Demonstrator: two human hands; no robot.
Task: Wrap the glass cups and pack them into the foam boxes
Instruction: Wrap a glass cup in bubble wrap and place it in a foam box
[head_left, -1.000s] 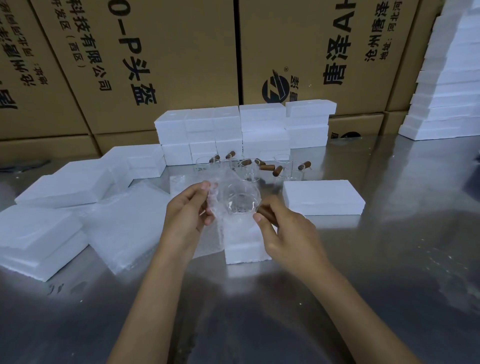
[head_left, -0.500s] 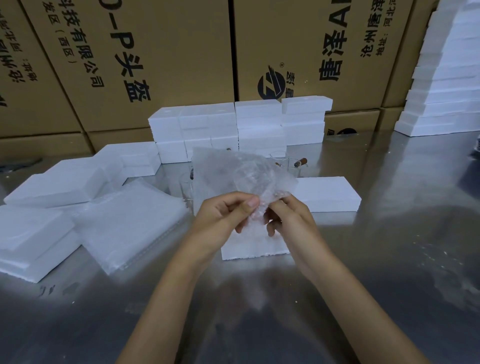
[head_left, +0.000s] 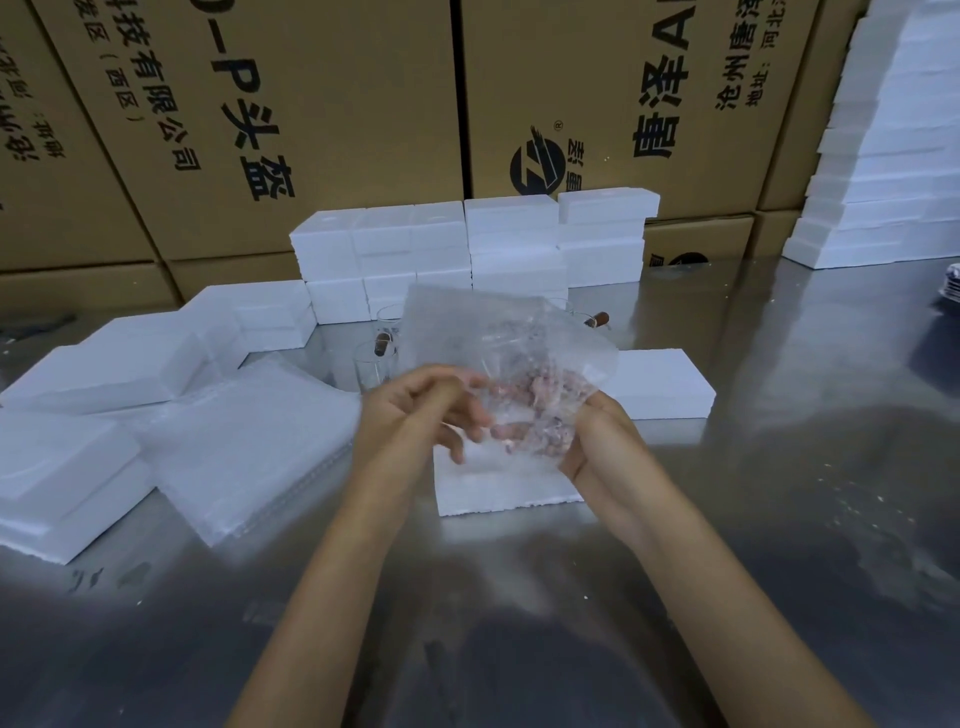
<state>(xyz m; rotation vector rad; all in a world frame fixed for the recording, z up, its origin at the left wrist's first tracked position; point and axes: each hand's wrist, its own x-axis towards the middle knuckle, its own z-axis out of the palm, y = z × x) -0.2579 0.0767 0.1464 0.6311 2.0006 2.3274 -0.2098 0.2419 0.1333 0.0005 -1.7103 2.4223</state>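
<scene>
- Above the steel table, both hands meet over an open foam box that lies flat just in front of the person.
- Left hand: fingers curled, the thumb and forefinger tips pinching the near edge of a sheet of bubble wrap.
- Right hand: tucked under and behind the sheet, its fingers curled round a glass cup inside the wrap (the fingers show only as pinkish blurs through the plastic, so their exact lie cannot be told).
- The cup is held in the air between the hands, directly above the far edge of the open box, with the sheet folded up over it and standing higher than the cup on the far side.
- More unwrapped glass cups stand on the table just behind the hands; brown handles show on two of them.
- A stack of bubble wrap sheets lies flat to the left, touching the foam pieces beside it.
- A closed foam box sits just right of the hands.
- Loose foam lids and boxes spread along the left edge, a low wall of stacked foam boxes stands at the back, and a tall pile rises at the far right.
- Printed cardboard cartons fill the background.
</scene>
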